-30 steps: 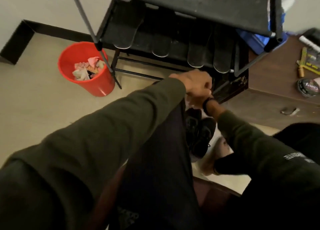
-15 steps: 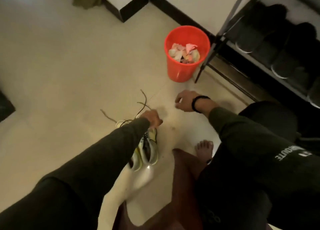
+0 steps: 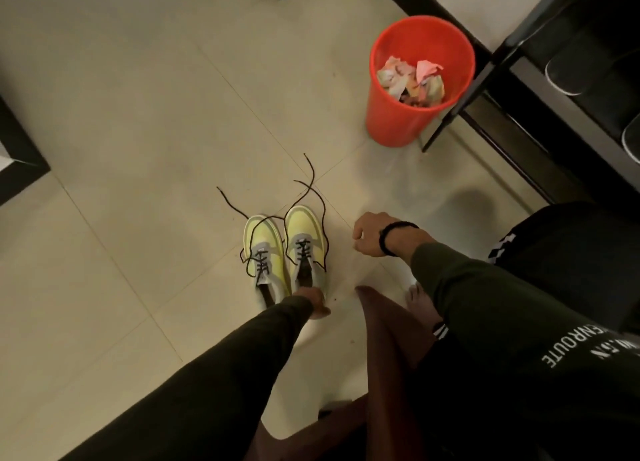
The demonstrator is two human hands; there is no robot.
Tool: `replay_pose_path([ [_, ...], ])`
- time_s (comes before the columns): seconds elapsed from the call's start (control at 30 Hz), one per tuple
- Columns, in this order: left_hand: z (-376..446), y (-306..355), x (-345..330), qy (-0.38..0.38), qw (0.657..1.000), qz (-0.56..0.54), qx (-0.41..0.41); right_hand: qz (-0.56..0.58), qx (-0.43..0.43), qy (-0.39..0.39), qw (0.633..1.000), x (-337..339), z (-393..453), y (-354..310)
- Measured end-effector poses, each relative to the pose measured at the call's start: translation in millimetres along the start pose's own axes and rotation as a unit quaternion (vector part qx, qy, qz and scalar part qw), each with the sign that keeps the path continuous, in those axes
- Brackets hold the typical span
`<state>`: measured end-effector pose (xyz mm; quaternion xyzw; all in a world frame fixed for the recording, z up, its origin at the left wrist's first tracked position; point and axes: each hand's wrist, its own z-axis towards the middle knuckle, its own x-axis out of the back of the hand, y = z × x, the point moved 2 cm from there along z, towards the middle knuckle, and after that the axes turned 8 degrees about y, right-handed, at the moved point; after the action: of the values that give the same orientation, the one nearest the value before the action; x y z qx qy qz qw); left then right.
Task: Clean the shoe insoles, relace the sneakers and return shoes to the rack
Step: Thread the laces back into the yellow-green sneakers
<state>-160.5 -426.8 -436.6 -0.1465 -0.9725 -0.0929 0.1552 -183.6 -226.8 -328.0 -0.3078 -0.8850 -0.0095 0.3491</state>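
Two yellow sneakers (image 3: 284,244) stand side by side on the tiled floor, toes pointing away from me. Their dark laces (image 3: 308,183) are threaded loosely and trail over the floor ahead of the toes. My left hand (image 3: 313,301) is at the heels of the pair and grips them, its fingers mostly hidden by my sleeve. To the right of the sneakers, clear of them, my right hand (image 3: 369,233) hovers with loosely curled fingers and holds nothing; it wears a black wristband. The shoe rack (image 3: 512,48) stands at the upper right with dark shoes (image 3: 568,69) on a low shelf.
A red bucket (image 3: 391,121) holding crumpled paper stands against the rack's left leg. My bare foot (image 3: 417,299) and a brown surface (image 3: 384,339) lie just right of the sneakers. A dark block (image 3: 17,155) juts in at the left edge. Bare tiles spread left and ahead.
One second ago both hands were up at the rack. My view swung down to the floor, my left hand brought the yellow sneakers down, and they now stand on the tiles.
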Motion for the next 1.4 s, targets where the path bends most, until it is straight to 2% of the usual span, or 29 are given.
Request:
replay_pose_path([
  [0.07,-5.3,4.8,15.5,0.007,1.000,-0.004,0.005,0.009,-0.003,0.006,1.000,6.9,-5.6,0.5],
  [0.13,-19.9,18.9,45.3,0.025,0.999,0.007,-0.029,0.032,-0.005,0.017,0.999,13.7,-14.2,-0.8],
  [0.27,-71.1,67.1,133.3,0.166,0.975,0.063,-0.131,0.199,-0.050,0.045,0.978,29.0,-34.2,-2.9],
  [0.33,-107.9,91.3,174.5,0.204,0.961,0.083,-0.165,0.326,-0.096,0.078,0.937,42.3,-47.9,-3.6],
  [0.43,-170.7,123.3,220.3,0.211,0.942,0.092,-0.244,0.483,-0.162,0.103,0.854,72.5,-74.9,7.6],
  [0.57,-265.0,166.5,235.6,0.256,0.884,0.153,-0.361,0.569,-0.148,0.024,0.809,107.0,-126.6,42.2],
  [0.73,-371.8,233.2,214.6,0.325,0.763,0.213,-0.516,0.653,0.007,0.100,0.750,146.6,-220.1,89.4],
  [0.83,-424.5,278.0,196.3,0.334,0.715,0.143,-0.598,0.658,0.039,0.166,0.734,158.7,-293.2,125.5],
  [0.9,-444.6,303.0,190.9,0.364,0.693,0.044,-0.621,0.628,0.037,0.214,0.747,156.6,-335.0,150.8],
  [0.93,-452.1,318.4,186.0,0.385,0.672,0.035,-0.632,0.609,0.040,0.248,0.752,153.3,-356.6,166.3],
  [1.0,-461.6,350.1,166.2,0.386,0.643,0.101,-0.654,0.562,0.039,0.337,0.754,140.5,-398.4,196.2],
  [1.1,-464.0,394.6,113.1,0.299,0.616,0.205,-0.699,0.445,-0.004,0.469,0.763,111.8,-461.9,230.6],
  [1.17,-462.7,422.5,67.4,0.273,0.597,0.236,-0.717,0.398,-0.060,0.509,0.761,81.4,-496.1,253.2],
  [1.23,-457.0,444.3,28.3,0.275,0.576,0.228,-0.735,0.386,-0.131,0.528,0.745,50.2,-518.5,271.5],
  [1.3,-449.7,466.6,-8.8,0.279,0.566,0.194,-0.752,0.380,-0.208,0.553,0.711,20.9,-538.8,289.4],
  [1.33,-444.6,476.5,-26.6,0.276,0.568,0.175,-0.755,0.374,-0.249,0.564,0.693,6.2,-545.8,299.6],
  [1.4,-429.7,492.1,-54.8,0.256,0.601,0.142,-0.744,0.367,-0.322,0.579,0.653,-16.1,-552.3,314.7],
])
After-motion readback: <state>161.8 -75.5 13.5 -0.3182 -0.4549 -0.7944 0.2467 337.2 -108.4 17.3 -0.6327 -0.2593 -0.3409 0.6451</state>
